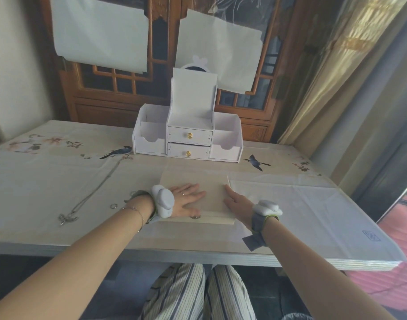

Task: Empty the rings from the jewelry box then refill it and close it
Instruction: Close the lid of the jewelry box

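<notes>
On the closed jewelry box [211,192], both hands lie flat, left hand [186,199] and right hand [238,203].

White matt board organizer with two drawers [189,135]: smooth, shiny gold metal knobs [190,135]. Desk [59,181]: smooth cloth-like cover, printed birds and flowers. Flat cream box [197,199]: matt, papery. Thin silver metal chain necklace [87,197], small metal ring [113,206]: shiny. Brown carved wood screen [119,88]: glossy.
</notes>
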Action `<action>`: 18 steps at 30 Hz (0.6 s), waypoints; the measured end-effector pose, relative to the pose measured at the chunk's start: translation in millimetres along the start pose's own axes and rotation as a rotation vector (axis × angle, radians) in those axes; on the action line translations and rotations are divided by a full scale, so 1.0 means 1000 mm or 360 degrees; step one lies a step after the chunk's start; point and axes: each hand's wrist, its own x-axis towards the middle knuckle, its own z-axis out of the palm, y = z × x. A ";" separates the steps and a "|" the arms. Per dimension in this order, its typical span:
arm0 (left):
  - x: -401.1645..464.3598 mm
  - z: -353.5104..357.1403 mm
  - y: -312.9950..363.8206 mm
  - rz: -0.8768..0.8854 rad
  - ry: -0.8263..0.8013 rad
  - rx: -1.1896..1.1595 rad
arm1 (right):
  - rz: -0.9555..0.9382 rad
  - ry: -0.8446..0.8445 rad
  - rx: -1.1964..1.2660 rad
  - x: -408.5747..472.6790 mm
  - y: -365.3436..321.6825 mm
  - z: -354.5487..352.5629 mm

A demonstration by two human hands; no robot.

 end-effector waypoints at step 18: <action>-0.001 0.016 0.003 0.0005 0.0243 0.0167 | -0.0005 -0.0010 0.0036 0.000 0.002 0.000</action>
